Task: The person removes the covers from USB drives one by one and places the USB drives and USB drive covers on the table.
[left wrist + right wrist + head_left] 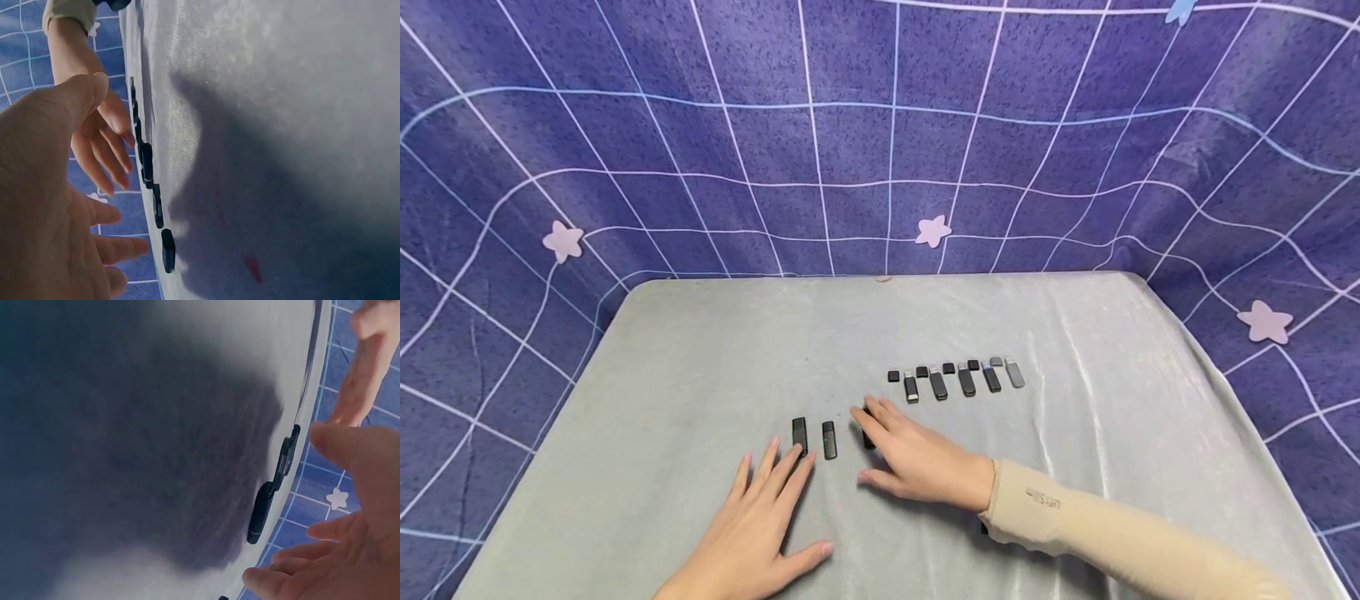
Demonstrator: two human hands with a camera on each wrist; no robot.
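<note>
Three black capped USB sticks lie in a loose row on the cloth: a left one point(800, 433), a middle one point(829, 440) and a right one point(868, 437), partly hidden by fingers. My left hand point(752, 525) is spread flat, palm down, its fingertips overlapping the lower end of the left stick in the head view. Above the right stick reaches my right hand point(917, 458), fingers extended and slightly bent. Both wrist views show the palms above the cloth with nothing gripped; the left wrist view has a black stick point(168, 251) just beyond the fingertips.
Farther back right, several uncapped USB sticks stand in a row, from a black one point(912, 387) to a grey one point(1015, 372). Small caps, such as a black cap point(893, 377), lie beside them. A grey cloth point(700, 358) covers the table; a purple curtain point(850, 142) hangs behind.
</note>
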